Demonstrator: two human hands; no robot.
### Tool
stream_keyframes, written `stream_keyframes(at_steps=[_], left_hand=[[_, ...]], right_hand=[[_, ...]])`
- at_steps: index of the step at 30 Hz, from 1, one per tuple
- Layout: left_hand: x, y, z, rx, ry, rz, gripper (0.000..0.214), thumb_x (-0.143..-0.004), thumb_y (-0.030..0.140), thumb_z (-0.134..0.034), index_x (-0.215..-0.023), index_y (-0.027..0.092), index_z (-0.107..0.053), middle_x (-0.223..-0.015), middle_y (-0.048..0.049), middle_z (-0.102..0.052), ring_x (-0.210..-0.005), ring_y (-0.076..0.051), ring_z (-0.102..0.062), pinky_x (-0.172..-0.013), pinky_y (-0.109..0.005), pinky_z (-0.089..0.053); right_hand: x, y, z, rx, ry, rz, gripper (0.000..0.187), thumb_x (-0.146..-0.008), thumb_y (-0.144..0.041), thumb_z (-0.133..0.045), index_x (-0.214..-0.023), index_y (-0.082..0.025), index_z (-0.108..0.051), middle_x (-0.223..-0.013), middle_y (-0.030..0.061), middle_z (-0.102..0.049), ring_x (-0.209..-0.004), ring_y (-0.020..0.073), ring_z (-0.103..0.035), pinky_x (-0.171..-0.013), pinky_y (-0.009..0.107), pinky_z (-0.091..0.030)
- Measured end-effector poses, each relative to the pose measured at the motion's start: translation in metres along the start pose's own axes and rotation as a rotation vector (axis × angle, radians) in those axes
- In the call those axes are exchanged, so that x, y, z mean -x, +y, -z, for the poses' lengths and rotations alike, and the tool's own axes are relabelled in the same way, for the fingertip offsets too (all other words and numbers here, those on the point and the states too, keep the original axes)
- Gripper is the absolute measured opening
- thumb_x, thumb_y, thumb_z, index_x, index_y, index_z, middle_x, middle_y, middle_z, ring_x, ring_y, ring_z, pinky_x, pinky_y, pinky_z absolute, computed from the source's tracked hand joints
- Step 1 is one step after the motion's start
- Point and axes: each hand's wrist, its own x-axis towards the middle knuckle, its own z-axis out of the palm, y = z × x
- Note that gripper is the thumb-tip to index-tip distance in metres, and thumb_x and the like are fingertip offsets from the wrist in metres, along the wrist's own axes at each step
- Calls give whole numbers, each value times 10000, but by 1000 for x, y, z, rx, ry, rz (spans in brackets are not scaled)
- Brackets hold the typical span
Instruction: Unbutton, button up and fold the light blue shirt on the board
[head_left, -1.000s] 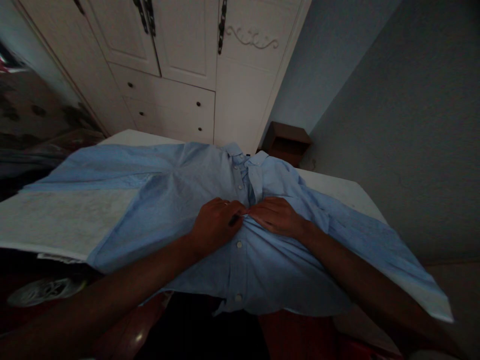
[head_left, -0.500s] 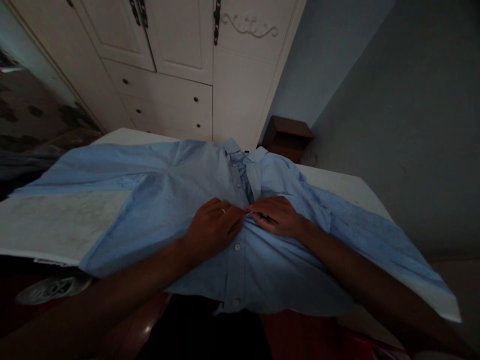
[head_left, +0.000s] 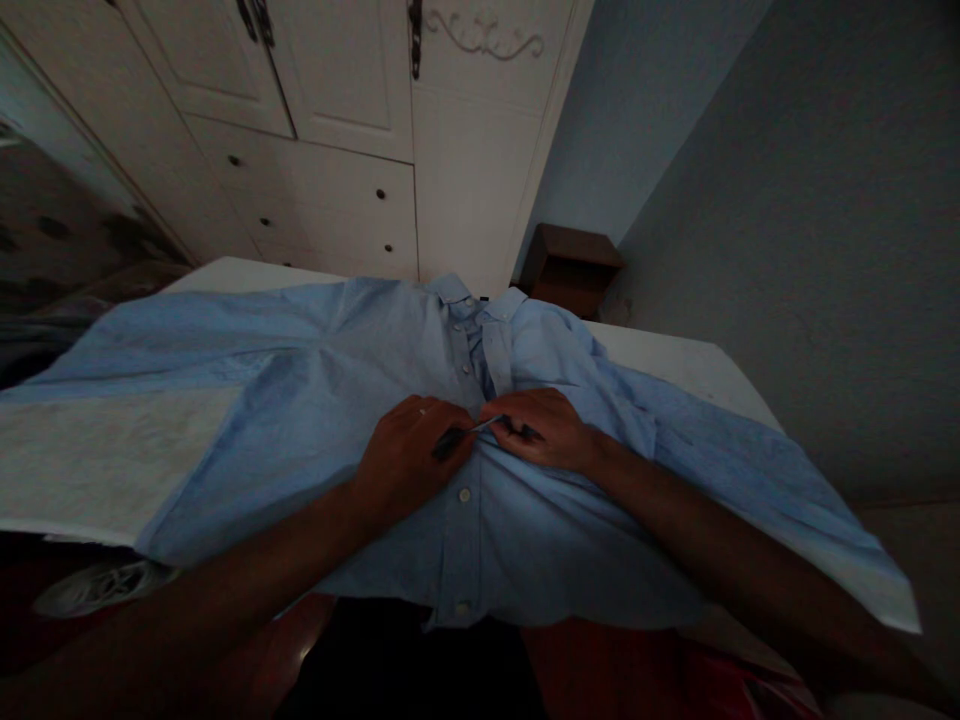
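Note:
A light blue button-up shirt [head_left: 315, 430] lies front side up with its sleeves spread out to both sides. Both hands meet at the front placket, around the middle of the shirt. My left hand [head_left: 416, 450] pinches the placket edge from the left. From the right, my right hand [head_left: 544, 430] grips the same fold, its fingertips almost touching the left ones. The button between the fingers is hidden. Below the hands, a button [head_left: 464, 495] shows on the closed lower placket. Above them the placket gapes open up to the collar [head_left: 450, 288].
The shirt rests on a white table [head_left: 187, 420]. Behind it stands a white wardrobe [head_left: 465, 190] with drawers. A brown wooden box-like cabinet [head_left: 574, 260] is by the wall. At lower left, a pale rounded object [head_left: 97, 585] sits below the table edge.
My left hand has turned slightly, and its fingers now lift the placket edge a little. The right hand keeps its pinch. The whole view has shifted slightly.

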Motion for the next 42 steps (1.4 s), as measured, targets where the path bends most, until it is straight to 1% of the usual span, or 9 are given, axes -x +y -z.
stream_keyframes(at_steps=[4,7,13,20,30,34,37,40,42], left_hand=[[-1,1,0,51,-39,71,108,-870,276,-580,-935,209,-633,-881,-29,-709,-829,-159,-660,-788,-297,-524],[0,1,-1,64,-31,73,130,-879,280,-578,-976,219,-639,-908,-29,-713,-845,-157,-668,-799,-290,-530],[-1,-1,-1,94,-22,71,92,-851,246,-613,-932,205,-631,-880,-15,-717,-816,-144,-672,-799,-273,-530],[-6,1,2,173,-94,215,63,-809,213,-650,-848,208,-601,-798,19,-694,-722,-122,-653,-717,-244,-518],[-8,-2,1,289,-100,275,109,-801,194,-615,-795,207,-506,-787,23,-684,-697,-112,-638,-647,-226,-480],[-11,-3,0,409,-77,384,176,-760,204,-646,-772,210,-470,-775,22,-678,-705,-117,-638,-659,-238,-495],[-12,-5,-2,510,-63,471,205,-730,211,-669,-772,209,-469,-776,14,-677,-711,-126,-643,-662,-251,-505],[-13,-7,-4,580,-69,522,209,-717,213,-681,-773,204,-479,-770,7,-674,-698,-127,-640,-646,-251,-505],[-13,-8,-4,613,-70,528,204,-720,217,-679,-774,202,-483,-760,7,-670,-689,-124,-635,-638,-248,-503]], right_hand=[[0,1,-2,18,-3,-7,237,-871,-182,-559,-1093,-239,-622,-766,-20,-702,-647,98,-643,-635,213,-499],[0,1,-2,21,7,-1,268,-866,-175,-560,-1119,-244,-615,-772,-18,-699,-655,100,-643,-631,216,-497],[-1,-1,-1,32,-19,5,237,-876,-171,-545,-1095,-236,-612,-775,-14,-699,-661,102,-644,-631,214,-492],[-3,-1,-1,18,-33,-3,237,-867,-165,-540,-1095,-215,-584,-776,-6,-700,-608,103,-625,-577,212,-464],[-3,0,-3,-27,-111,-13,265,-894,-160,-514,-1151,-216,-548,-907,33,-703,-713,127,-641,-646,245,-493],[-3,2,-4,-48,-43,-27,267,-904,-213,-539,-1170,-223,-530,-944,50,-668,-810,152,-634,-681,282,-513],[-4,1,-1,-9,8,-12,197,-889,-272,-583,-1078,-220,-570,-909,52,-638,-830,166,-614,-666,290,-512],[-6,-3,2,81,-51,37,112,-899,-308,-581,-929,-207,-618,-838,43,-631,-747,148,-593,-616,263,-479],[-7,-8,2,146,-100,12,166,-914,-337,-566,-870,-194,-639,-802,39,-633,-708,137,-587,-601,250,-458]])
